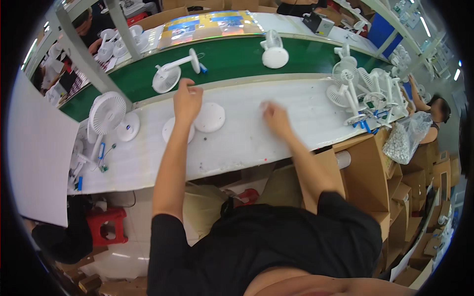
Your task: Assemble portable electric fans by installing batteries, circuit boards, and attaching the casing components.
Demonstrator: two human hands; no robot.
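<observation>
The left hand (187, 101) is raised at the centre of the frame above two white round discs (209, 117) lying on the white counter (237, 143); its fingers are pinched together, though whether anything is gripped cannot be told. The right hand (276, 119) is rested on the counter right of centre, blurred, its grip not discernible. A white fan (173, 73) is seen lying on the green belt (232, 58) above.

On the worktable (237, 143), two round discs (209, 117) lie side by side, with the left hand (187, 101) over them and the right hand (276, 118) to their right. Behind the table runs a conveyor belt (232, 59) carrying two fans (168, 76). A fan (106, 113) stands at the table's left end, and a cluster of fans (365, 91) at its right end.
</observation>
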